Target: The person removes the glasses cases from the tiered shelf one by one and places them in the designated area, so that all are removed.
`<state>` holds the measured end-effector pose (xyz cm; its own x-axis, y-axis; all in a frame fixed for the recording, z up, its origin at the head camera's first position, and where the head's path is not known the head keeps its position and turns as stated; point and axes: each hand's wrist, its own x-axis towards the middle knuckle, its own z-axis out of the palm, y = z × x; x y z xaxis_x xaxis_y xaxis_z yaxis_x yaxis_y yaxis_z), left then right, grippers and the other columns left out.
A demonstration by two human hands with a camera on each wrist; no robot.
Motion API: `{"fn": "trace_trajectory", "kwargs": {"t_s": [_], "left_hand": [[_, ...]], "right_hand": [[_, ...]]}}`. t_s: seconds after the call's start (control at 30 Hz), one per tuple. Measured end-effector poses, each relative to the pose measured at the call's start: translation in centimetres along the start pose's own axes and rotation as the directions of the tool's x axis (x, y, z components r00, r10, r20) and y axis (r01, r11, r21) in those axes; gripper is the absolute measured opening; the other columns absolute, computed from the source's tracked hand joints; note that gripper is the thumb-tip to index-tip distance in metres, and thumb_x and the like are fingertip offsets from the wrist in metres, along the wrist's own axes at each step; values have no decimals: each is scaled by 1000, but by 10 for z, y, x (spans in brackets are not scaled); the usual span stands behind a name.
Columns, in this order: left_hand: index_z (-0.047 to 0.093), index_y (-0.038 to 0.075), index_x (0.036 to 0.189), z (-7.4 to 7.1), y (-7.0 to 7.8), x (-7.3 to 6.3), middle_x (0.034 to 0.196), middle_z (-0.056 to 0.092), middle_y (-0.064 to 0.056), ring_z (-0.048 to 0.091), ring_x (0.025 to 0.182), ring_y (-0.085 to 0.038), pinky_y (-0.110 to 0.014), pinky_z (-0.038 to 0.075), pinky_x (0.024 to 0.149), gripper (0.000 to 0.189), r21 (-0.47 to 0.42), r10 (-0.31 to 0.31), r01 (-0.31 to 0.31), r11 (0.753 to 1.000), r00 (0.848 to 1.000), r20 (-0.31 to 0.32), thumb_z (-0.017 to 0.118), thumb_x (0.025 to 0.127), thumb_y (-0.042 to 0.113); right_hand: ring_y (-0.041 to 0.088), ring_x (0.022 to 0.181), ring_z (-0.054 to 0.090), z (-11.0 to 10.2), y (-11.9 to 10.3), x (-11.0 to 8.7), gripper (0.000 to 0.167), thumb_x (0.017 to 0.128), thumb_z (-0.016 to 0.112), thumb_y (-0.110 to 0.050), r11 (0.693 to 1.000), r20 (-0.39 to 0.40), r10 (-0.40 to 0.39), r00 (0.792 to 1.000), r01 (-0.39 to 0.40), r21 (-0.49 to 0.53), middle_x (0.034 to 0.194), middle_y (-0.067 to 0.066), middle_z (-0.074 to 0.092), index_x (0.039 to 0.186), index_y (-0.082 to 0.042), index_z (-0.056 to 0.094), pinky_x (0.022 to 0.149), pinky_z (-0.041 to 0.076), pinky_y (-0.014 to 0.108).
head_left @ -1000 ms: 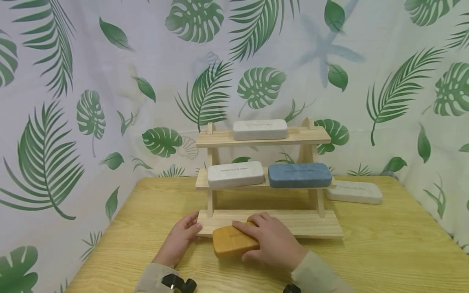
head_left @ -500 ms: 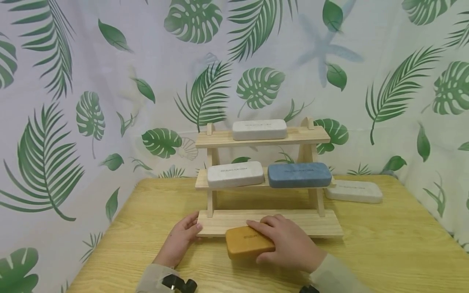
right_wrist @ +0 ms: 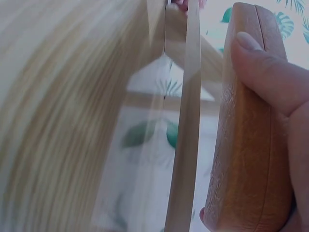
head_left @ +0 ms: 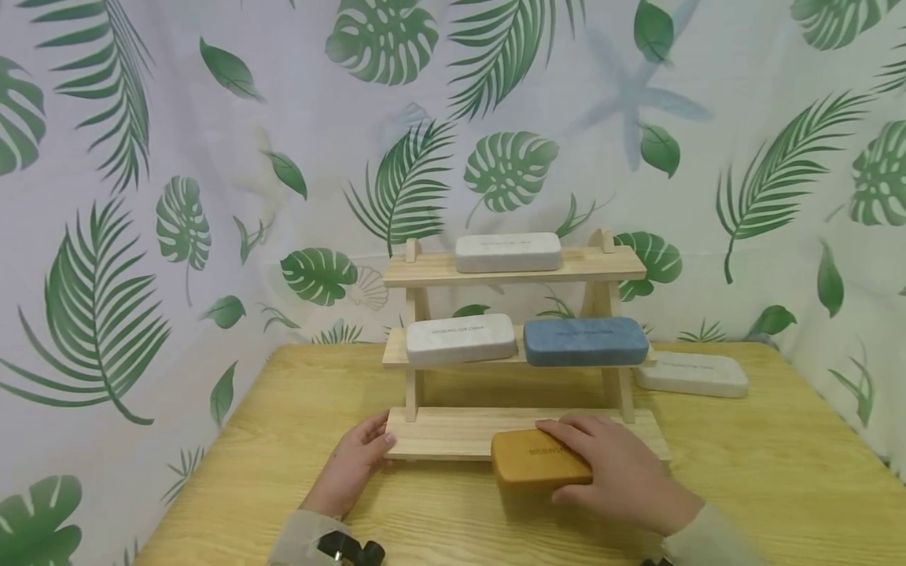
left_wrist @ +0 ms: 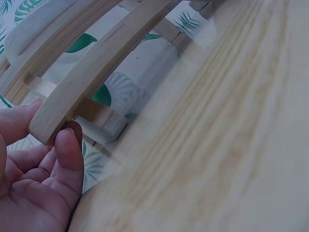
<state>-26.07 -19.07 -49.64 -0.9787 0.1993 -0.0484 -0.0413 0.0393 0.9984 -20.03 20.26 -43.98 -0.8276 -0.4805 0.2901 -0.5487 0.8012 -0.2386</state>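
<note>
My right hand [head_left: 614, 472] grips an orange glasses case [head_left: 538, 457] by its right end, thumb along the near side. The case is held at the front edge of the bottom tier of a wooden three-tier shelf [head_left: 453, 432]. In the right wrist view the thumb presses the side of the orange case [right_wrist: 256, 125], close to a shelf board. My left hand [head_left: 351, 464] pinches the left end of the bottom board; the left wrist view shows thumb and fingers about the board's end [left_wrist: 50, 121].
On the middle tier lie a white case [head_left: 462, 339] and a blue case [head_left: 586, 342]. Another white case [head_left: 508, 253] sits on the top tier. A further white case [head_left: 697, 374] lies on the table [head_left: 283, 401], right of the shelf. A leaf-print curtain [head_left: 233, 157] hangs behind.
My right hand has carried the orange case to the right along the front of the bottom tier. My left hand keeps its hold on the board's end.
</note>
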Motion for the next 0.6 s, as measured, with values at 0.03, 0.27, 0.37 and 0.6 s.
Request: {"fn": "trace_trajectory", "kwargs": {"t_s": [0.03,0.27,0.37,0.6], "left_hand": [[35,-2,155,0,0,0,140,53,-21,60,112,-25,-34,52,87,61,-2,0,0,1000,1000,2,60,103,19],[36,-2,154,-1,1,0,139,53,-20,60,110,-24,-36,52,87,60,-1,4,-4,1000,1000,3,60,103,19],[35,-2,154,-1,1,0,140,52,-21,60,111,-24,-36,52,88,60,1,0,0,1000,1000,4,60,104,19],[33,-2,156,-3,0,0,141,51,-21,60,113,-24,-34,52,87,63,-3,0,0,1000,1000,29,60,104,23]], "right_hand": [[24,119,56,-2,3,-3,88,73,85,-59,1000,-3,4,1000,-5,-7,132,-4,58,149,-30,52,96,49,51],[26,123,53,-14,27,-19,86,75,83,-61,999,-27,43,999,-43,-14,139,-5,56,150,-33,51,96,48,54],[27,124,53,-18,37,-27,84,77,82,-60,998,-34,53,998,-54,-36,139,-4,55,150,-32,51,96,47,54],[31,122,55,-34,59,-44,83,79,78,-63,995,-32,67,997,-69,-73,138,0,56,149,-28,52,94,48,57]]}}
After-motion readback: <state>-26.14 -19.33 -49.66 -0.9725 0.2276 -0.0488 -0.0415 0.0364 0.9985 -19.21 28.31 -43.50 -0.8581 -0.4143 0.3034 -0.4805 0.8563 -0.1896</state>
